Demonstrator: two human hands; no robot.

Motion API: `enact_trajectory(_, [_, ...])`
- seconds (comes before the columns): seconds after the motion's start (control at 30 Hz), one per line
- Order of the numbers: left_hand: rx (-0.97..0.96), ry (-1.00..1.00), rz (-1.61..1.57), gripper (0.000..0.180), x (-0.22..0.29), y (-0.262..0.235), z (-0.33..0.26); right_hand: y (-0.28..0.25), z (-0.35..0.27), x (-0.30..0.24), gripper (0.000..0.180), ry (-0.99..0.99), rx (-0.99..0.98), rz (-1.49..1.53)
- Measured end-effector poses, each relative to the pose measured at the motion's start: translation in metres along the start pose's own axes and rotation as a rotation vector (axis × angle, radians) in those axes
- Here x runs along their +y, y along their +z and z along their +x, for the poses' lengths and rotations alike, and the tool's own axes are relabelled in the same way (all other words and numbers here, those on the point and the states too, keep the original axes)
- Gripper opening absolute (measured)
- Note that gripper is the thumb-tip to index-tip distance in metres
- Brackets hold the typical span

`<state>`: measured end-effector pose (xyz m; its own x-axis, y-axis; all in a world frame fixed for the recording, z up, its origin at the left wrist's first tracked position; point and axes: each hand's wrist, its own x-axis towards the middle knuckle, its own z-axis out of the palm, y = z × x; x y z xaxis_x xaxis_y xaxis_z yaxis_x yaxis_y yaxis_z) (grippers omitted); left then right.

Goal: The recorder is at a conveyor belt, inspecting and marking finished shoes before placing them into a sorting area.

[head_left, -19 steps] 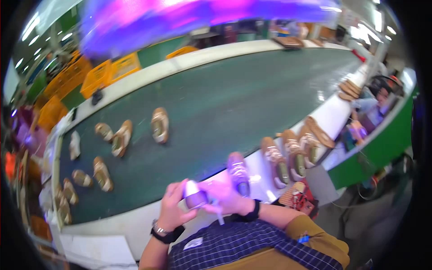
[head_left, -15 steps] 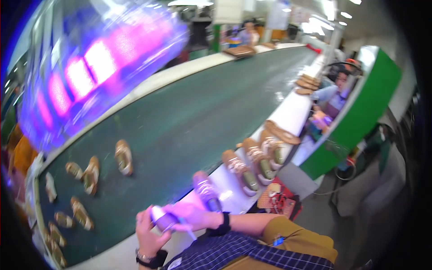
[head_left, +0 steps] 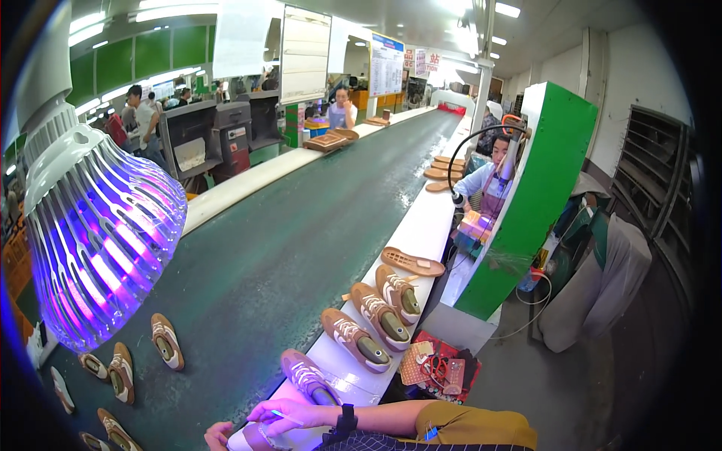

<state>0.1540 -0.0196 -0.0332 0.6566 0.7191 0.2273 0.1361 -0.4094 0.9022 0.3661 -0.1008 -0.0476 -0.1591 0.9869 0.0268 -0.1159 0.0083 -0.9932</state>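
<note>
At the lower edge, my left hand (head_left: pixel 217 437) grips a white and brown shoe (head_left: pixel 242 440), most of which lies beyond the picture's edge. My right hand (head_left: pixel 299 413) is bent over that shoe, fingers closed around a thin pale stick-like tool (head_left: pixel 286 417); its tip cannot be made out. Just past my right hand, a brown sneaker (head_left: pixel 304 373) with pale laces stands on the white ledge (head_left: pixel 410 225), tinted purple by light. Farther along it are more brown lace-up sneakers (head_left: pixel 353 337) with dark olive shoe lasts inside, and a loose tan sole (head_left: pixel 412 261).
A violet-lit bulb lamp (head_left: pixel 105 233) hangs large at left. The dark green conveyor belt (head_left: pixel 293 225) carries several shoes (head_left: pixel 166 342) on its near left. A red tray of tools (head_left: pixel 440 368) sits below the ledge. Beyond a green panel (head_left: pixel 541 188), a co-worker (head_left: pixel 489 180) sits at right.
My view has tilted up, so the lamp, belt and hands appear lower and sharper. Both hands remain at the shoe, with the stick-like tool still in my right hand.
</note>
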Motion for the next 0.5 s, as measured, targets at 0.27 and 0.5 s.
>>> enact_trajectory(0.27, [0.057,0.166,0.114,0.072,-0.019,0.024,-0.009,0.001,0.016,0.021,0.032,-0.002,0.128,0.214])
enact_trajectory(0.5, [-0.002,0.206,0.066,0.068,-0.014,0.026,0.006,-0.015,0.004,-0.032,0.022,0.002,0.298,0.218])
